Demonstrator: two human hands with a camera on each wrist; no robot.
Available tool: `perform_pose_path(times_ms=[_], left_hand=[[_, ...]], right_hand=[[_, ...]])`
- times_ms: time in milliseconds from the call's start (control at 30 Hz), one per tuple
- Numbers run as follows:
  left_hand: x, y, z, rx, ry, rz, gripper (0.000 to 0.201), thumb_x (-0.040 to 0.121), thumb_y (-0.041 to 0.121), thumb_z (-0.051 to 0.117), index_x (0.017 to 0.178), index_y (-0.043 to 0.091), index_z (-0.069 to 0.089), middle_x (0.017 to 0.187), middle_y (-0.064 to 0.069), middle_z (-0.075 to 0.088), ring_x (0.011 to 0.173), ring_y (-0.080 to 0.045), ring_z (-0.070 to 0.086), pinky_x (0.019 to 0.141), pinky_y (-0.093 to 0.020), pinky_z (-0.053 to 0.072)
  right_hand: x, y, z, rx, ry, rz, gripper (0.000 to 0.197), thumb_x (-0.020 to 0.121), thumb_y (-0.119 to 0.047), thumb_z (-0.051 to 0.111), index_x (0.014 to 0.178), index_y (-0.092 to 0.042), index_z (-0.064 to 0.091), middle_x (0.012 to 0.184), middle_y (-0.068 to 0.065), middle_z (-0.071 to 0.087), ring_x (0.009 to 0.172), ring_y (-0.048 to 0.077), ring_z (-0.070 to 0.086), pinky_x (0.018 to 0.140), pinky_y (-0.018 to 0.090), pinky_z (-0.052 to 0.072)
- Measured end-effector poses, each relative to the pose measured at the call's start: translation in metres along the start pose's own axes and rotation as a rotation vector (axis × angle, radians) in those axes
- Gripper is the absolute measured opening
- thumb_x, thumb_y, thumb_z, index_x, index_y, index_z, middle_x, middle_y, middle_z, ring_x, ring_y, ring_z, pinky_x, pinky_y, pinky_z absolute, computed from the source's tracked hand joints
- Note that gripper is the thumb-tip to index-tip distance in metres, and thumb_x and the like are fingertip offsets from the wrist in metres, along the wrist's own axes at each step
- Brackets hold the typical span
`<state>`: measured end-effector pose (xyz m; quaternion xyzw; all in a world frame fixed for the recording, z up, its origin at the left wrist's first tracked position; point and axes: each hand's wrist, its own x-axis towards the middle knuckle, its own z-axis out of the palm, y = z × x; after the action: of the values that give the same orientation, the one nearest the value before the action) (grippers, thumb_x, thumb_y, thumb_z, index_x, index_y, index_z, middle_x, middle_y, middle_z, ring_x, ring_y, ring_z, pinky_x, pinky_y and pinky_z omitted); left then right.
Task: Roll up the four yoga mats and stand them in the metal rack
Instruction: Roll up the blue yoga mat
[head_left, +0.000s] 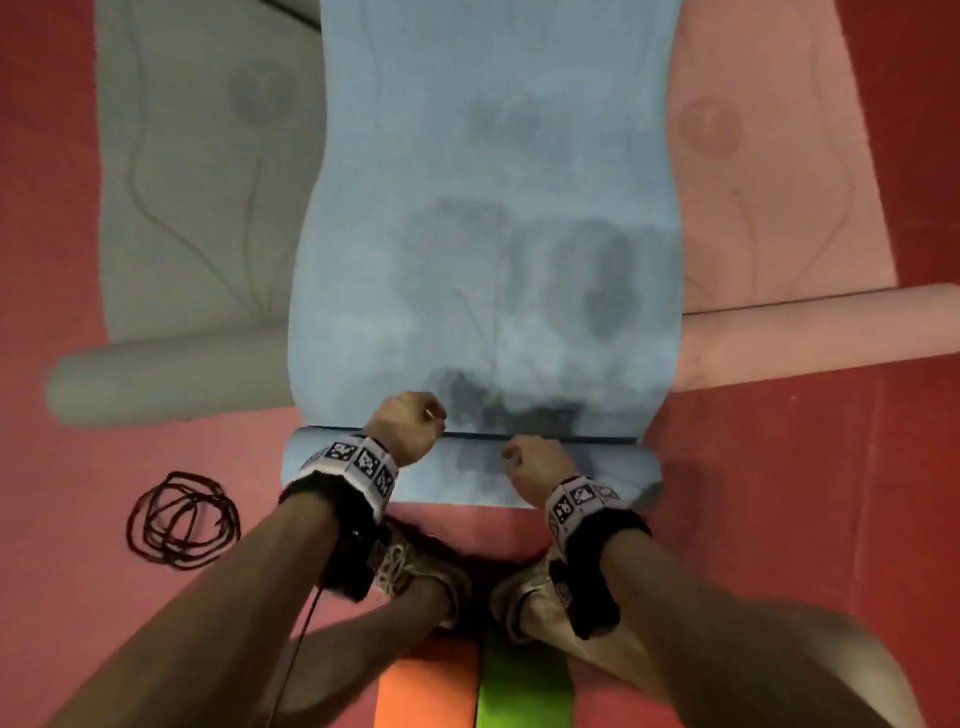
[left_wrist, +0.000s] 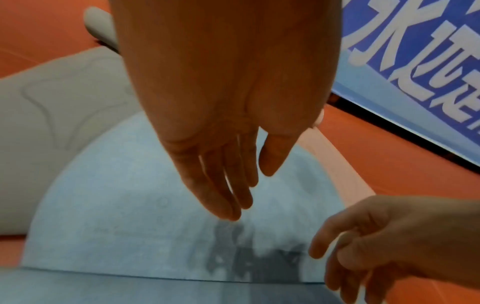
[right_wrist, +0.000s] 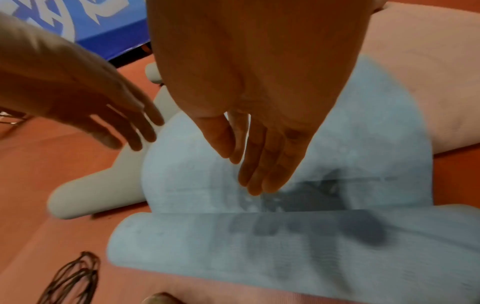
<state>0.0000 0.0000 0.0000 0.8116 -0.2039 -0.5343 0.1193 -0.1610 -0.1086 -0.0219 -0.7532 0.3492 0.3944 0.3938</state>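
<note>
A blue yoga mat (head_left: 488, 208) lies lengthwise in front of me, its near end wound into a roll (head_left: 467, 475). Both hands are over that roll. My left hand (head_left: 410, 426) reaches past its seam, and its fingers (left_wrist: 228, 195) are straight above the flat blue surface. My right hand (head_left: 535, 462) sits beside it with straight fingers (right_wrist: 257, 174) pointing down at the mat just beyond the roll. Neither hand grips anything. A grey mat (head_left: 197, 182) on the left and a pink mat (head_left: 779, 182) on the right each have a rolled near end. No rack is in view.
A coil of dark cord (head_left: 182, 519) lies on the red floor left of the blue roll. My shoes (head_left: 415, 571) stand just behind the roll, with orange (head_left: 421, 691) and green (head_left: 519, 691) strips behind them. A blue banner (left_wrist: 415, 72) stands at the far end.
</note>
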Motion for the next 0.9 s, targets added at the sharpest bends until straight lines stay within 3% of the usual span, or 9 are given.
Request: perform_pose_path(times_ms=[133, 333, 433, 500, 633, 700, 733, 800, 900], left_hand=[[0.051, -0.014, 0.029, 0.071, -0.011, -0.013, 0.023, 0.091, 0.012, 0.058, 0.11, 0.006, 0.068, 0.111, -0.014, 0.07, 0.105, -0.029, 0.065, 0.092, -0.032, 0.05], [0.118, -0.055, 0.078, 0.249, -0.101, 0.061, 0.031, 0.093, 0.012, 0.057, 0.121, 0.006, 0.066, 0.128, -0.013, 0.063, 0.12, -0.026, 0.055, 0.099, -0.026, 0.038], [0.138, -0.063, 0.091, 0.32, -0.174, 0.095, 0.03, 0.086, 0.012, 0.061, 0.115, 0.008, 0.069, 0.122, -0.013, 0.065, 0.113, -0.027, 0.059, 0.093, -0.032, 0.046], [0.149, -0.066, 0.096, 0.333, -0.226, 0.086, 0.04, 0.074, 0.024, 0.063, 0.112, 0.012, 0.07, 0.118, -0.009, 0.067, 0.108, -0.024, 0.061, 0.091, -0.033, 0.049], [0.172, -0.066, 0.101, 0.387, -0.283, 0.065, 0.057, 0.045, 0.031, 0.058, 0.095, 0.012, 0.075, 0.099, -0.01, 0.073, 0.09, -0.027, 0.068, 0.08, -0.037, 0.057], [0.172, -0.057, 0.102, 0.381, -0.328, 0.042, 0.05, 0.051, 0.023, 0.062, 0.095, 0.003, 0.074, 0.085, -0.016, 0.072, 0.07, -0.027, 0.065, 0.063, -0.032, 0.053], [0.17, -0.053, 0.103, 0.384, -0.342, 0.051, 0.044, 0.056, 0.017, 0.062, 0.095, 0.0, 0.073, 0.079, -0.015, 0.069, 0.064, -0.025, 0.06, 0.058, -0.029, 0.048], [0.163, -0.049, 0.107, 0.376, -0.343, 0.084, 0.041, 0.053, 0.016, 0.06, 0.09, 0.002, 0.072, 0.084, -0.012, 0.067, 0.068, -0.023, 0.058, 0.06, -0.026, 0.045], [0.142, -0.048, 0.107, 0.379, -0.378, 0.146, 0.03, 0.067, 0.02, 0.072, 0.096, 0.014, 0.069, 0.112, -0.004, 0.068, 0.097, -0.021, 0.062, 0.081, -0.026, 0.048]], right_hand=[[0.064, 0.008, 0.017, -0.013, 0.009, 0.021, 0.036, 0.089, -0.01, 0.052, 0.122, -0.017, 0.066, 0.129, 0.013, 0.062, 0.12, 0.032, 0.057, 0.099, 0.034, 0.047], [0.15, 0.023, 0.06, -0.305, -0.122, -0.038, 0.032, 0.085, -0.017, 0.063, 0.115, -0.005, 0.066, 0.121, 0.017, 0.065, 0.111, 0.033, 0.063, 0.09, 0.037, 0.052], [0.172, 0.033, 0.064, -0.502, -0.278, -0.067, 0.036, 0.069, -0.037, 0.085, 0.096, -0.016, 0.073, 0.089, -0.006, 0.072, 0.082, 0.019, 0.069, 0.071, 0.026, 0.057], [0.181, 0.037, 0.059, -0.565, -0.375, -0.063, 0.037, 0.06, -0.05, 0.088, 0.083, -0.025, 0.074, 0.067, -0.015, 0.068, 0.06, 0.009, 0.065, 0.054, 0.017, 0.05], [0.197, 0.034, 0.054, -0.519, -0.598, 0.042, 0.069, 0.033, -0.064, 0.089, 0.085, -0.02, 0.08, 0.084, -0.002, 0.077, 0.076, 0.018, 0.073, 0.075, 0.032, 0.058], [0.203, 0.031, 0.055, -0.517, -0.598, 0.009, 0.074, 0.022, -0.065, 0.089, 0.08, -0.02, 0.078, 0.091, 0.001, 0.076, 0.086, 0.023, 0.073, 0.087, 0.04, 0.057], [0.204, 0.03, 0.054, -0.509, -0.551, -0.019, 0.07, 0.025, -0.064, 0.089, 0.079, -0.022, 0.076, 0.096, 0.001, 0.075, 0.091, 0.024, 0.071, 0.092, 0.043, 0.055], [0.201, 0.03, 0.048, -0.474, -0.371, -0.035, 0.056, 0.04, -0.059, 0.088, 0.078, -0.022, 0.071, 0.104, 0.004, 0.073, 0.094, 0.024, 0.067, 0.094, 0.043, 0.053], [0.175, 0.028, 0.041, -0.457, -0.271, -0.067, 0.071, 0.03, -0.065, 0.087, 0.085, -0.022, 0.072, 0.099, 0.002, 0.074, 0.093, 0.024, 0.069, 0.09, 0.041, 0.055]])
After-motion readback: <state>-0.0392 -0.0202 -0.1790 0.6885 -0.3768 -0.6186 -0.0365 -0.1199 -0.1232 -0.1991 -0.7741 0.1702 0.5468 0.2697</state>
